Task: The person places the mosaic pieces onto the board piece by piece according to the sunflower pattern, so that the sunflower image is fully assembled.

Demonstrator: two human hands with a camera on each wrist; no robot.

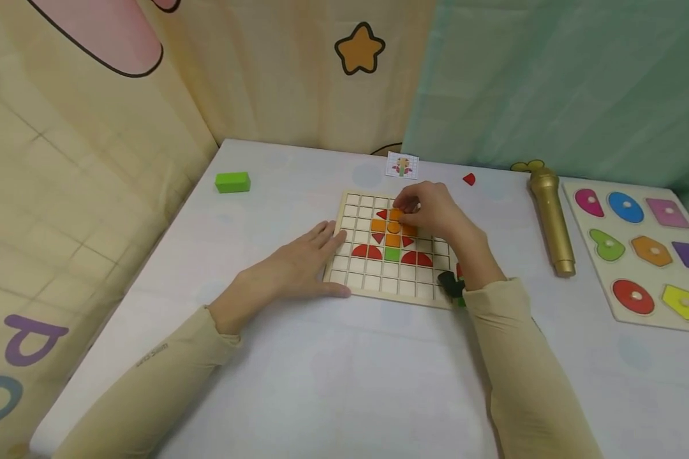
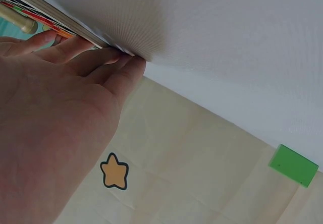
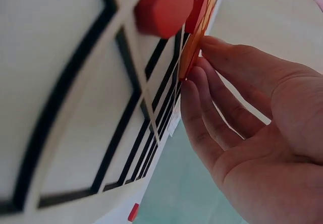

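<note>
A wooden grid board (image 1: 373,280) lies on the white table. Orange, red and green flat pieces form a pattern on it, with a green square (image 1: 392,254) between red half-rounds (image 1: 367,252). My right hand (image 1: 407,205) reaches over the board's far rows and pinches an orange piece (image 1: 397,215) there. In the right wrist view the fingertips (image 3: 194,77) meet the orange piece (image 3: 192,52) below a red piece (image 3: 166,7). My left hand (image 1: 321,255) lies flat on the table, fingers straight against the board's left edge (image 2: 50,19).
A green block (image 1: 232,182) sits far left on the table. A small picture card (image 1: 402,166) and a loose red piece (image 1: 469,179) lie behind the board. To the right are a gold microphone (image 1: 551,220) and a shape puzzle (image 1: 637,248). Printed curtains close in the back and left.
</note>
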